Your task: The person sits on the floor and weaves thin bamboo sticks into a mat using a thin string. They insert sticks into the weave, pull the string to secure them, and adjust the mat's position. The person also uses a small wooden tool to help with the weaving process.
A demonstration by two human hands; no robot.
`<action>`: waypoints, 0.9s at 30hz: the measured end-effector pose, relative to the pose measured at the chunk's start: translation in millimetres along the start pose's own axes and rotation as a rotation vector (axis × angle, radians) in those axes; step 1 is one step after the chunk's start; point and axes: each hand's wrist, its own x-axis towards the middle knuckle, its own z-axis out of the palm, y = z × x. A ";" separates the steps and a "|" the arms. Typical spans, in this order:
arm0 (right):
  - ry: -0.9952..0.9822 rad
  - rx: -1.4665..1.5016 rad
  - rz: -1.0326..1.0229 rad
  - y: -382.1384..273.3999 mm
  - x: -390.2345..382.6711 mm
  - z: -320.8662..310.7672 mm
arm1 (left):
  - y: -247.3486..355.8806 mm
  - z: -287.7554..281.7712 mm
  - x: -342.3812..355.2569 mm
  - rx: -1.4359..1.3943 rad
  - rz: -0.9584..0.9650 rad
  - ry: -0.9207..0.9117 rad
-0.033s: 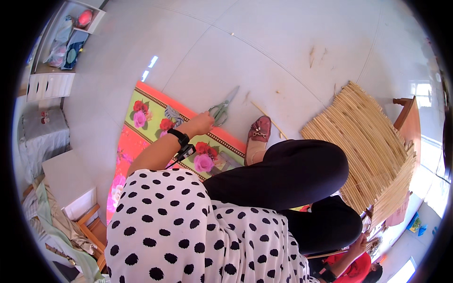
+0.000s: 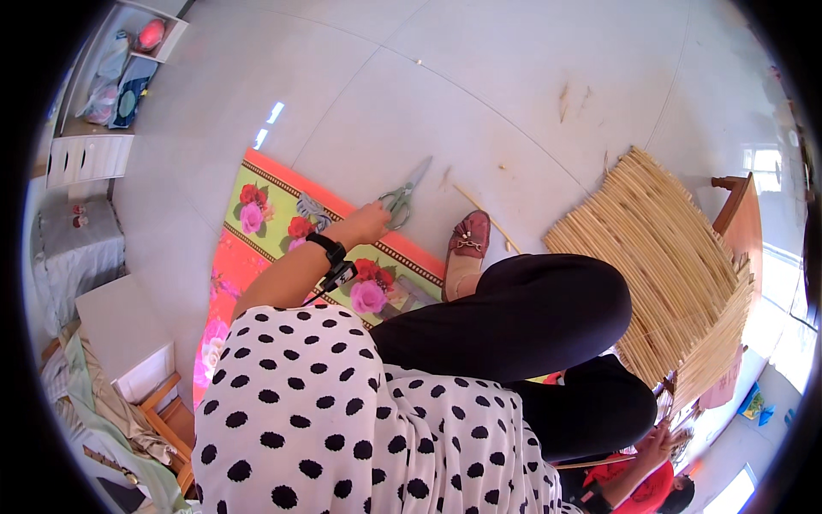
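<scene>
My left hand (image 2: 366, 223), with a black strap and small device at the wrist, is closed on the handle of a pair of green-handled scissors (image 2: 398, 204). The blades point away over the grey floor, just past the edge of the flowered mat (image 2: 272, 184). At the lower right, beyond my knees, my right hand (image 2: 656, 445) is beside the near end of a mat of tan reed sticks (image 2: 651, 257). A thin stick (image 2: 595, 463) shows by that forearm. The fingers there are small and partly hidden, so their grip is unclear.
A loose stick (image 2: 484, 214) lies past my red shoe (image 2: 468, 236). Behind the reed mat stands a wooden furniture piece (image 2: 743, 218). A person in red (image 2: 646, 488) is close to my right arm. Shelves (image 2: 90, 158) and a wooden chair (image 2: 163, 411) stand at left.
My right hand has moved slightly and its fingers have shifted. The left hand and the scissors look the same.
</scene>
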 end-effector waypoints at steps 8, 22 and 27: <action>0.283 -0.566 -0.301 5.0 42.8 -118.8 | 29.2 3.9 100.1 -0.143 0.160 0.381; 0.110 -0.303 0.017 -44.9 40.8 -99.4 | 52.4 14.3 185.6 -0.678 -0.212 0.427; 0.222 -0.550 -0.137 -50.7 61.5 -115.4 | 92.7 -65.2 116.3 -1.693 0.048 0.127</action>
